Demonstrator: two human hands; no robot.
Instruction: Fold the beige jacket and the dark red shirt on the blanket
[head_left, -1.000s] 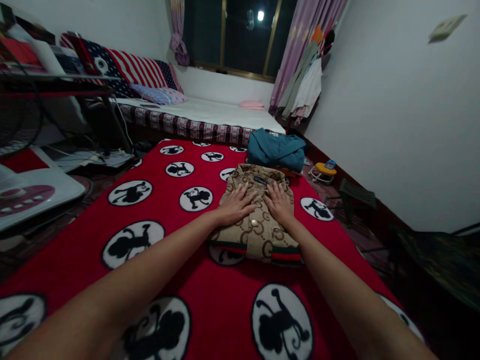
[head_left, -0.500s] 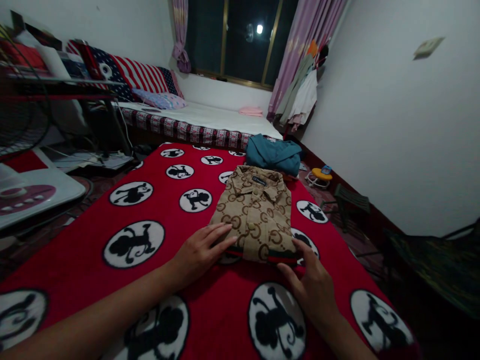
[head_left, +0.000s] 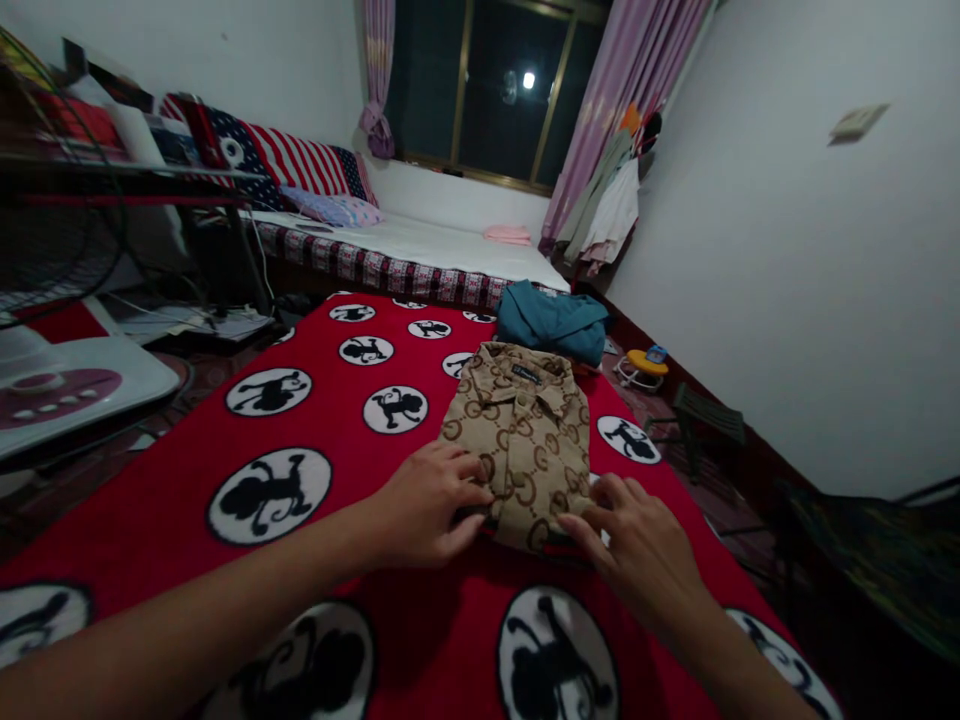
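A folded tan shirt (head_left: 525, 440) with a brown pattern lies collar-away on the red blanket (head_left: 315, 560) with monkey circles. At its near left corner, my left hand (head_left: 435, 500) has its fingers curled round the cloth edge, thumb below. My right hand (head_left: 630, 525) pinches the near right corner between thumb and fingers. A dark green and red band shows along the shirt's near edge. Beyond the collar sits a folded teal garment (head_left: 551, 320).
A long seat with a white cover (head_left: 435, 240) runs below the window. On the left stand a cluttered desk (head_left: 187, 172) and a white appliance (head_left: 142, 375). To the right are a yellow stool (head_left: 646, 363), a dark folding stool (head_left: 709, 412) and the wall.
Both hands have closed onto the shirt's near corners; the left fingers were flat on it before. The view has shifted slightly, with the scene a little lower.
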